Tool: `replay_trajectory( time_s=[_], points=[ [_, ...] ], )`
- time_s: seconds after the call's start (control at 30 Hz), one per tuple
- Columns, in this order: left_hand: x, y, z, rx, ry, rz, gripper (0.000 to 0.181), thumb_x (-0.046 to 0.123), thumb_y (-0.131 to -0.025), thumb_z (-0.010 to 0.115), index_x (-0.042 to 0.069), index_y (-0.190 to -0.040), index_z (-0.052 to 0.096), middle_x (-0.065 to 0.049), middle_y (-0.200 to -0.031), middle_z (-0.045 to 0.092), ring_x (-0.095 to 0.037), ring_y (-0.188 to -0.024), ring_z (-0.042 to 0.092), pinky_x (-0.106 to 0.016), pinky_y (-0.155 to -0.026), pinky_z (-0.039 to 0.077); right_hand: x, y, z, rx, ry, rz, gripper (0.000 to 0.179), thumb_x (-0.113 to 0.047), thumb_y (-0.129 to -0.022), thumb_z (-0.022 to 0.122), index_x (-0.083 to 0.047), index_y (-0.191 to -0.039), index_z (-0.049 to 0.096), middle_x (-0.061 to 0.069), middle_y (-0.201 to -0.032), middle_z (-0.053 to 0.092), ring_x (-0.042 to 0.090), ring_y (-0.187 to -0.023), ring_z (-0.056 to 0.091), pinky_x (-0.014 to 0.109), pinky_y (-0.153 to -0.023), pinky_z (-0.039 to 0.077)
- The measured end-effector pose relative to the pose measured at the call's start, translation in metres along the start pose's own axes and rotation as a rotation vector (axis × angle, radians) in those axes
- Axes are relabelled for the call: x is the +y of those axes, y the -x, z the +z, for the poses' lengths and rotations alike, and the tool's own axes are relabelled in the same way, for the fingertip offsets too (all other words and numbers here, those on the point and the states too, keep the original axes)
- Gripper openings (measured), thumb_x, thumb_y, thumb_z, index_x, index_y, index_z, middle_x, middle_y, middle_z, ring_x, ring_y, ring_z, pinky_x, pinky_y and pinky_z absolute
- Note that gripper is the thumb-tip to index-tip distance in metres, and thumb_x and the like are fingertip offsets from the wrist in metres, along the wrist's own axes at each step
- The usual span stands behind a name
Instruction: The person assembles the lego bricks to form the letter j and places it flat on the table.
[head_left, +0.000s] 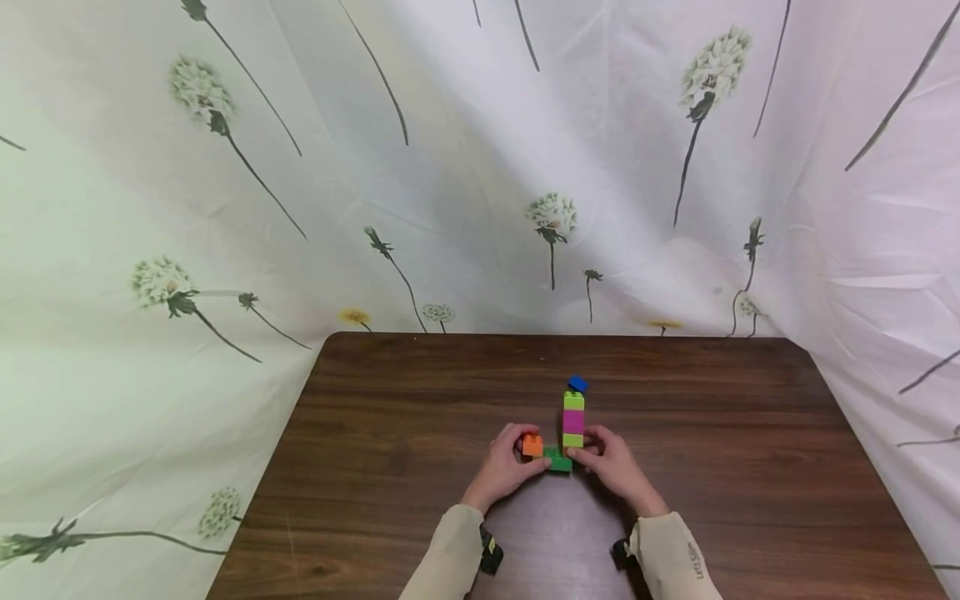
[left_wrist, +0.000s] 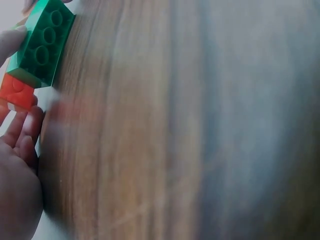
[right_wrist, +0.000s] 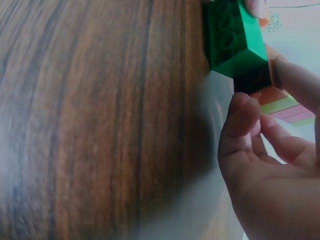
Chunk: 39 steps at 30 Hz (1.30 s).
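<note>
A long green toy building brick [head_left: 559,463] carries an orange brick [head_left: 532,445] at its left end. My left hand [head_left: 504,468] grips this pair, its thumb on the green brick and fingers around the orange one. At the green brick's right end rises a stack of lime, magenta [head_left: 573,422] and lime bricks. My right hand [head_left: 618,468] pinches the stack's low end, where a second orange brick shows between thumb and fingers. Both wrist views show the hollow underside of the green brick [left_wrist: 42,42], tipped up off the table.
Just beyond the stack's top is a small blue brick [head_left: 577,383]. The dark wooden table [head_left: 405,400] extends to both sides of the hands. Behind it hangs a white cloth [head_left: 465,217] printed with dandelions.
</note>
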<state>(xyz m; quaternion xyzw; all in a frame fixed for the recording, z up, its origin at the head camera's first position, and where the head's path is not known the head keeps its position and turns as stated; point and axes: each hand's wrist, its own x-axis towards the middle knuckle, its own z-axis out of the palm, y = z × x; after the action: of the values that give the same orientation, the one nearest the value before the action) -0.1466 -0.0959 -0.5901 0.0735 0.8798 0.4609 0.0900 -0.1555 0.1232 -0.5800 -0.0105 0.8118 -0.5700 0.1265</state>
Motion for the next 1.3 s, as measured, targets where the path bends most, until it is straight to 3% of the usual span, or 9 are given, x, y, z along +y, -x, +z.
replay_trajectory(
  time_s=[0.23,0.6,1.3],
  points=[
    [0.004,0.000,0.001,0.002,-0.086,0.014,0.056,0.052,-0.080,0.072,0.022,-0.125,0.057,0.004,-0.120,0.055,-0.017,-0.113,0.047,-0.042,-0.098,0.038,0.001,0.001,-0.003,-0.004,0.004,0.063,0.046,-0.021,-0.085,0.074,0.007,-0.119,0.059,0.013,-0.099,0.067,0.015,-0.076,0.060,0.029,-0.063,0.051],
    [0.003,0.002,0.003,-0.001,-0.091,0.006,0.052,0.053,-0.080,0.072,0.024,-0.121,0.059,0.005,-0.118,0.055,-0.016,-0.113,0.046,-0.043,-0.099,0.035,-0.001,0.005,-0.002,0.006,-0.010,0.127,0.042,-0.021,-0.085,0.074,0.009,-0.112,0.062,0.011,-0.088,0.067,0.016,-0.072,0.059,0.030,-0.062,0.051],
    [0.006,0.003,0.000,-0.016,-0.058,0.013,0.050,0.052,-0.080,0.073,0.024,-0.119,0.062,0.006,-0.118,0.056,-0.017,-0.114,0.045,-0.042,-0.096,0.036,-0.013,0.013,0.002,0.075,-0.005,0.208,0.041,-0.022,-0.088,0.069,0.008,-0.115,0.062,0.015,-0.096,0.069,0.017,-0.075,0.064,0.031,-0.066,0.054]
  ],
)
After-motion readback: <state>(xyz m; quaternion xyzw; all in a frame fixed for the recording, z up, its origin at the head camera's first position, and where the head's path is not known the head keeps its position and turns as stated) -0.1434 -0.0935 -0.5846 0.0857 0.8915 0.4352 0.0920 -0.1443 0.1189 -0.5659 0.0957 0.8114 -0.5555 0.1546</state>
